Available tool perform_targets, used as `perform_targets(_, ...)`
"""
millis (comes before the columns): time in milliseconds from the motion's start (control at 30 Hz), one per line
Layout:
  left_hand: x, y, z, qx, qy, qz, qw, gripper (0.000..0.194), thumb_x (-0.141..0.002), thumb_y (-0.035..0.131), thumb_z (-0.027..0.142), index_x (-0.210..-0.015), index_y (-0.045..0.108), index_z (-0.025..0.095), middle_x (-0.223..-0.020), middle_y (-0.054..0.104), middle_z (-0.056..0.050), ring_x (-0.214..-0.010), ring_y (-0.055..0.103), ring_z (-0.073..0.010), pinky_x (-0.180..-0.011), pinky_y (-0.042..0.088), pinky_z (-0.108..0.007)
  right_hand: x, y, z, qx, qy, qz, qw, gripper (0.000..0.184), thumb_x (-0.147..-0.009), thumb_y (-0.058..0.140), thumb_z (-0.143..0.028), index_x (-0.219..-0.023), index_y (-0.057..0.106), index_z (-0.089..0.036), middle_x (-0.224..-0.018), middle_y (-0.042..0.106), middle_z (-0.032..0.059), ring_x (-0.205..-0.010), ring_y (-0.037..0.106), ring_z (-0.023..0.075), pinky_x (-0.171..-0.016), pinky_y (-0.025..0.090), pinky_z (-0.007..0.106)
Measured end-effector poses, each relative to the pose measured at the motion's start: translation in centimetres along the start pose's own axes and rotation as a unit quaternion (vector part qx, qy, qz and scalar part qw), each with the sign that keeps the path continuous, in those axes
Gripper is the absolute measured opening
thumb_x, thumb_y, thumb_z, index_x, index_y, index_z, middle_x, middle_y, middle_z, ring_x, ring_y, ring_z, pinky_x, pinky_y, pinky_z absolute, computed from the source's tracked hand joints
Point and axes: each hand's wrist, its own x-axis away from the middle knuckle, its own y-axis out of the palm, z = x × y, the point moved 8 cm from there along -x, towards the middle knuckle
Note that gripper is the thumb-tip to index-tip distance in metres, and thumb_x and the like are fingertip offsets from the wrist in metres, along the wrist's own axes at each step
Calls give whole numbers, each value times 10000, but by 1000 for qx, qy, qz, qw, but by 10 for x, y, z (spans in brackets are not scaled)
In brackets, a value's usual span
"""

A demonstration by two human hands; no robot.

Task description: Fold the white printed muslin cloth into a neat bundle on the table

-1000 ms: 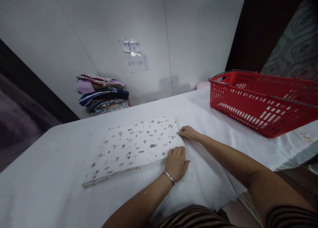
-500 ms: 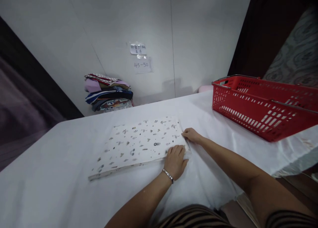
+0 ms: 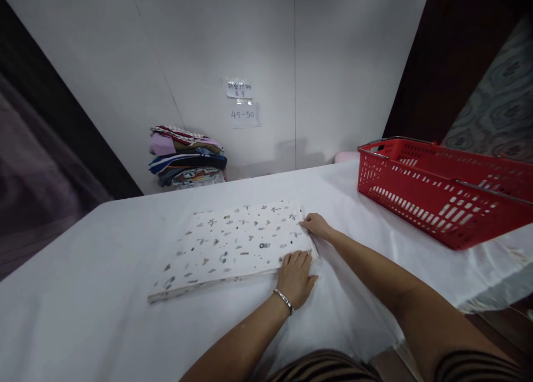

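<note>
A folded white cloth (image 3: 237, 243) with small grey and brown printed motifs lies flat on the table in front of me. Across its near right corner rests my left hand (image 3: 296, 279), fingers laid flat on the fabric and thumb apart; a silver bracelet circles that wrist. My right hand (image 3: 317, 226) is at the cloth's right edge, a little farther back, with thumb and fingertips pinched together on the fabric there. The exact layers between those fingertips are too small to make out.
A white sheet covers the table (image 3: 95, 260). At the back right stands a red plastic basket (image 3: 420, 199) with metal handles. Folded garments (image 3: 187, 157) are stacked by the wall at the back left. Two paper labels (image 3: 245, 115) are taped to the wall, one reading 45-50.
My right hand has shifted slightly left over the cloth's right edge. My left hand stays at the near corner. The view has tilted up a little.
</note>
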Motion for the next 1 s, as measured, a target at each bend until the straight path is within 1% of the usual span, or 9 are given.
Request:
perform_targets(233,0,0,0,11,4,10,1000,445,-836,535,355,-1241,475,181,-1267,530,-77,-1179,431,-238,-1023,311,-420,-1,-3,6,-18,12,23,1000,154,-748,569,-264,-709,635,-130,-677,624,17,-627,526,113,-570,361,203)
perform_targets(367,1,1,0,12,5,11,1000,445,-832,543,354,-1237,477,182,-1283,525,-69,-1189,429,-236,-1028,313,-415,0,0,7,-18,21,11,1000,160,-740,578,-261,-687,633,-121,-605,592,6,-575,499,108,-530,347,201)
perform_targets(467,2,3,0,2,2,16,1000,464,-845,522,361,-1269,450,188,-1343,482,-73,-1234,402,-238,-1049,294,-428,-2,1,5,-11,24,0,1000,177,-755,573,-270,-703,639,-113,-560,562,-2,-550,486,106,-522,336,203)
perform_targets(600,2,9,0,-17,8,8,1000,496,-859,500,377,-1306,409,182,-1380,450,-81,-1270,371,-235,-1065,276,-445,2,0,0,-1,18,-23,1000,230,-740,619,-343,-691,641,-119,-568,559,0,-567,485,108,-531,324,210)
perform_targets(700,1,10,0,-16,16,3,1000,496,-863,494,374,-1313,403,189,-1375,453,-84,-1268,372,-238,-1059,284,-457,14,-2,0,1,12,-40,999,231,-723,640,-359,-676,632,-133,-598,566,-1,-586,477,110,-538,318,214)
perform_targets(800,0,9,1,-8,16,1,1000,487,-862,493,360,-1312,409,194,-1372,455,-90,-1269,372,-245,-1058,279,-469,33,-2,4,-9,11,-59,998,199,-719,632,-336,-668,616,-144,-595,554,-16,-575,459,102,-534,320,211)
perform_targets(1000,0,12,0,-12,11,0,1000,499,-865,489,355,-1320,400,172,-1382,448,-95,-1288,349,-243,-1067,273,-468,70,2,13,-58,27,-108,992,220,-734,594,-355,-632,546,-166,-465,437,-65,-444,371,75,-448,284,207)
